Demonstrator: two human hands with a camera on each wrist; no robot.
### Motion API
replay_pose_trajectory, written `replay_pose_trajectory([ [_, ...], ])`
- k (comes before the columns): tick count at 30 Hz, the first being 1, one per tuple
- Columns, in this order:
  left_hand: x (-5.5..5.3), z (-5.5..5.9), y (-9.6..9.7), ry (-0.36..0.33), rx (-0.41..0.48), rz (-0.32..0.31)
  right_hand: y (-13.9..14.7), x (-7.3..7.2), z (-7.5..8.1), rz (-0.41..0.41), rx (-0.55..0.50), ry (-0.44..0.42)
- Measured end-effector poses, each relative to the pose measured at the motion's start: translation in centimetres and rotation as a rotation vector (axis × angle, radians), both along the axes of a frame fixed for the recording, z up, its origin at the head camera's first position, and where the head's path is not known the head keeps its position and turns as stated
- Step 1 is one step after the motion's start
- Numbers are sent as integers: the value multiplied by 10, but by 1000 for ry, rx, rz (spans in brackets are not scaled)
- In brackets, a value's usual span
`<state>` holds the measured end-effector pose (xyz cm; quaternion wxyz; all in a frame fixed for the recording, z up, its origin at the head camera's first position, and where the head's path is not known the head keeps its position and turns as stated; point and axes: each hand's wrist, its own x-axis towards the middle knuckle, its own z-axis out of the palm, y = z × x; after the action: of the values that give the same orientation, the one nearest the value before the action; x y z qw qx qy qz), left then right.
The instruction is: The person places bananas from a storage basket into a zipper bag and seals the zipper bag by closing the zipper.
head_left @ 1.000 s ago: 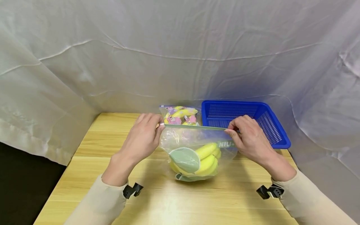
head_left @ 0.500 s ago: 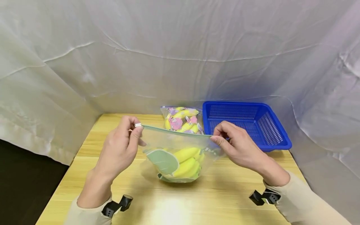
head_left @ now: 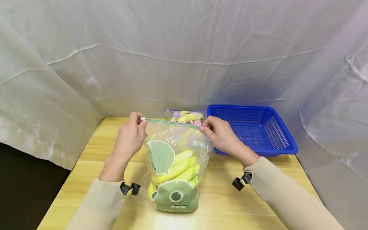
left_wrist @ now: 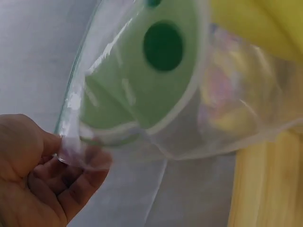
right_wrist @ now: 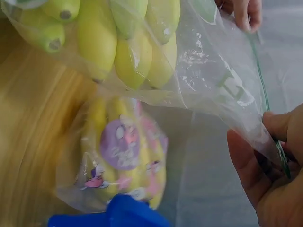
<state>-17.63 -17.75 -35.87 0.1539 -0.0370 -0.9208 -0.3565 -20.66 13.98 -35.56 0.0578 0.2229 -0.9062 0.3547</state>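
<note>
A clear zip bag (head_left: 178, 196) printed with a green one-eyed monster holds a bunch of bananas (head_left: 176, 169). My left hand (head_left: 130, 135) pinches its top left corner, beside the white slider (head_left: 142, 118) on the green zip strip. At the opposite end of the strip, my right hand (head_left: 219, 132) pinches the right top corner between thumb and fingers. Stretched between both hands, the strip looks straight and closed. In the right wrist view, the banana tips (left_wrist: 265, 23) of the bunch press against the plastic, and my right hand (right_wrist: 279, 165) grips the corner.
Behind the held bag lies a smaller zip bag (right_wrist: 120, 156) with pink and purple prints and bananas inside. A blue plastic basket (head_left: 253, 150) stands at the back right of the wooden table (head_left: 95, 166). Grey cloth (head_left: 184, 80) hangs behind and at the sides.
Both hands first shifted left with the bag, the white slider staying at the left hand. The right hand then moved further left, and the bag now faces up, showing the monster print.
</note>
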Motion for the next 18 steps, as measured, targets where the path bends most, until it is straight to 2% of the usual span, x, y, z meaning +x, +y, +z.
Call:
replay_pose_trajectory([
  [3, 1, -12, 14, 41, -25, 9, -3, -14, -11, -64, 0, -24],
  [5, 10, -22, 28, 66, -78, -3, -4, -20, -19, -100, 5, -38],
  [8, 28, -39, 48, 90, -207, -45, -7, -27, -30, -127, 25, -38],
  [12, 45, -58, 69, 57, -378, -181, -11, -33, -41, -109, 55, -40],
  [15, 49, -72, 78, 3, -476, -329, -13, -34, -47, -86, 76, -56],
  [18, 50, -86, 81, -73, -538, -432, -13, -34, -52, -71, 95, -73],
])
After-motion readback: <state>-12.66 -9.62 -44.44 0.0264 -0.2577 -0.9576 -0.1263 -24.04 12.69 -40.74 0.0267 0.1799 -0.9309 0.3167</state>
